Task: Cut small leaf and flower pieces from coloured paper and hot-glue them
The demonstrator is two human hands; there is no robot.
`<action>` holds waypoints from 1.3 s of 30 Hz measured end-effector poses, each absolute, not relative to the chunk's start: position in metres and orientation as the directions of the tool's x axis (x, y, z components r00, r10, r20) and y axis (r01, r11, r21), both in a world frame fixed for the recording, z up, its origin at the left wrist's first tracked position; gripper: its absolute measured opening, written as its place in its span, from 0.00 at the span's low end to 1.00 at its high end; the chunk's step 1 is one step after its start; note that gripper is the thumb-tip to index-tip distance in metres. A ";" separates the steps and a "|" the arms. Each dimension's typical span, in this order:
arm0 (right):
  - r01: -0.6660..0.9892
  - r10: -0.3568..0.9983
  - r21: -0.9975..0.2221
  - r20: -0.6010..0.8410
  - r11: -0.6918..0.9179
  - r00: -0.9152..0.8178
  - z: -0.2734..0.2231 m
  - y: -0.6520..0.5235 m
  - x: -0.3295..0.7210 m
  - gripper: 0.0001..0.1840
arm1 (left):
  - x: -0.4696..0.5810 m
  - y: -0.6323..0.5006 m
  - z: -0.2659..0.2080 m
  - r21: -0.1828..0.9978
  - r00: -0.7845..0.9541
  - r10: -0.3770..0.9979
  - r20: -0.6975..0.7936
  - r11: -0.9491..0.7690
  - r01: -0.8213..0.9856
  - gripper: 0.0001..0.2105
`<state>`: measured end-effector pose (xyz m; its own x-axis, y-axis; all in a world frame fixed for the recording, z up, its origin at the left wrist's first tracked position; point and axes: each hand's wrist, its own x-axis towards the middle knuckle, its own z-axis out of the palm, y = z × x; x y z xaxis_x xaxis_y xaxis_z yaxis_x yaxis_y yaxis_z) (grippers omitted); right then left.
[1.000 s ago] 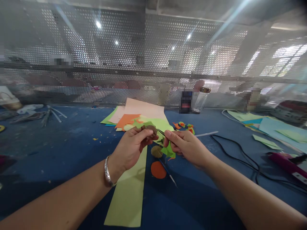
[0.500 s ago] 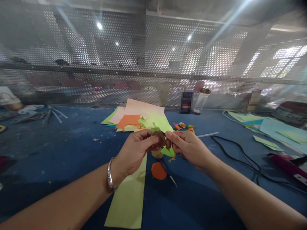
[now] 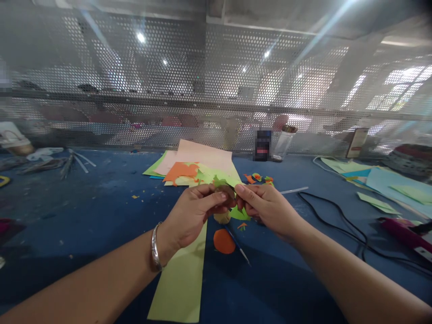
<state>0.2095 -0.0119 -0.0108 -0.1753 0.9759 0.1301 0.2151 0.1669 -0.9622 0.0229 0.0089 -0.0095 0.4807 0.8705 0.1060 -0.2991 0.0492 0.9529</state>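
Note:
My left hand, with a silver bangle at the wrist, pinches a small round brown piece between thumb and fingers. My right hand is closed at the piece's right edge, thumb against fingertips. A thin dark edge shows beside that thumb, but what it belongs to is unclear. Green paper shows just above the brown piece. Below the hands lie a tan round object, partly covered, an orange paper disc and a slim blue-handled tool. A long yellow-green paper strip runs under my left wrist.
Behind the hands, coloured sheets are stacked with torn orange paper. Small paper scraps lie to their right. A black cable and a purple device are on the right. A perforated metal screen rises behind.
Both hands stay at nearly the same place, still together at the brown piece. The piece is turned slightly, and the right fingertips have shifted a little.

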 end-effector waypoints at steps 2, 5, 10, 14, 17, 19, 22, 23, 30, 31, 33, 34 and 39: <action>0.224 0.975 -0.959 0.136 0.175 -0.178 -0.011 -0.012 0.210 0.32 | 0.023 0.009 -0.010 0.954 0.489 0.865 0.108 0.047 -0.295 0.04; 0.247 0.971 -0.948 0.159 0.200 -0.178 -0.012 -0.011 0.212 0.32 | 0.023 0.010 -0.010 0.962 0.481 0.870 0.110 0.028 -0.271 0.04; 0.314 0.963 -0.916 0.202 0.250 -0.180 -0.013 -0.010 0.215 0.32 | 0.022 0.011 -0.010 0.972 0.456 0.883 0.114 -0.006 -0.233 0.04; 0.361 0.954 -0.889 0.224 0.283 -0.199 -0.012 -0.010 0.217 0.31 | 0.022 0.011 -0.010 0.977 0.413 0.904 0.110 -0.021 -0.214 0.03; 0.372 0.946 -0.876 0.243 0.308 -0.214 -0.012 -0.010 0.218 0.31 | 0.021 0.012 -0.011 0.979 0.401 0.908 0.119 -0.040 -0.200 0.03; 0.379 0.943 -0.869 0.249 0.318 -0.220 -0.012 -0.010 0.219 0.31 | 0.021 0.012 -0.012 0.980 0.404 0.905 0.136 -0.063 -0.191 0.04; 0.396 0.941 -0.859 0.251 0.325 -0.227 -0.011 -0.010 0.220 0.30 | 0.020 0.011 -0.011 0.981 0.402 0.902 0.155 -0.092 -0.172 0.04; 0.402 0.940 -0.855 0.253 0.328 -0.230 -0.011 -0.010 0.220 0.30 | 0.020 0.011 -0.010 0.982 0.400 0.904 0.155 -0.095 -0.166 0.04; 0.433 0.931 -0.828 0.273 0.357 -0.244 -0.009 -0.010 0.221 0.29 | 0.021 0.011 -0.011 0.981 0.387 0.909 0.154 -0.092 -0.173 0.04; 0.435 0.929 -0.824 0.278 0.362 -0.246 -0.009 -0.010 0.221 0.29 | 0.021 0.011 -0.011 0.980 0.391 0.908 0.154 -0.090 -0.178 0.04; 0.442 0.926 -0.817 0.284 0.370 -0.250 -0.009 -0.011 0.221 0.29 | 0.021 0.012 -0.012 0.979 0.400 0.903 0.155 -0.085 -0.188 0.04; 0.446 0.925 -0.814 0.286 0.372 -0.250 -0.008 -0.011 0.221 0.29 | 0.021 0.012 -0.013 0.978 0.403 0.902 0.156 -0.082 -0.193 0.04; 0.456 0.922 -0.805 0.293 0.380 -0.252 -0.008 -0.011 0.220 0.30 | 0.021 0.012 -0.013 0.977 0.398 0.903 0.160 -0.088 -0.192 0.04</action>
<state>0.2205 -0.0111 -0.0077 -0.2525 0.9223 0.2926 0.4557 0.3801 -0.8049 0.0208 0.0119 -0.0126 0.3979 0.9034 0.1601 -0.1925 -0.0884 0.9773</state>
